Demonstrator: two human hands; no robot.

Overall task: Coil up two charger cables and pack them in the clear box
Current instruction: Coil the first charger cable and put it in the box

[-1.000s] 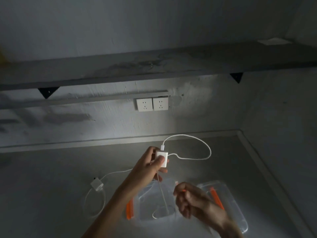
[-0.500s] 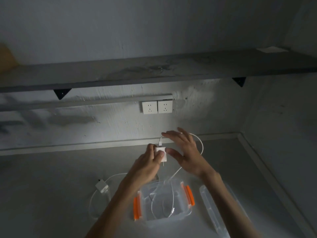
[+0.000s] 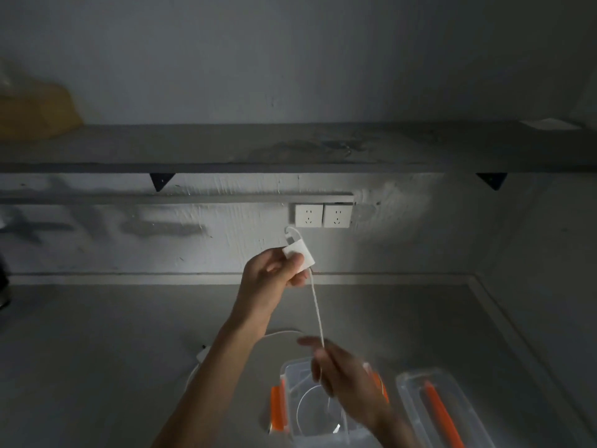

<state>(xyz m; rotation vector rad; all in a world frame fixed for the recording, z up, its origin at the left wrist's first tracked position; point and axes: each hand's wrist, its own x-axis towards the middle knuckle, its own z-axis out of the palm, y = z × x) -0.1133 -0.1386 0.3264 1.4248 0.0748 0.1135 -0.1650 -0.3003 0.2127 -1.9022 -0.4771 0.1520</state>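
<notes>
My left hand (image 3: 273, 273) grips a white charger plug (image 3: 300, 255) raised in front of the wall. Its white cable (image 3: 317, 313) runs taut down to my right hand (image 3: 347, 379), which is blurred and holds the cable over the clear box (image 3: 290, 415). The cable's free end loops inside the box. The box has orange latches and stands open on the grey counter. A second white charger (image 3: 203, 354) lies on the counter left of the box, partly hidden behind my left forearm, its cable curving around it.
The clear lid (image 3: 449, 412) with orange strips lies right of the box. Two wall sockets (image 3: 322, 215) sit above the counter under a grey shelf (image 3: 290, 147). A side wall bounds the counter on the right. A yellowish item (image 3: 35, 111) sits on the shelf at left.
My right hand dropped from beside the plug to low over the box, drawing the cable straight. My left hand lifted the plug higher toward the sockets.
</notes>
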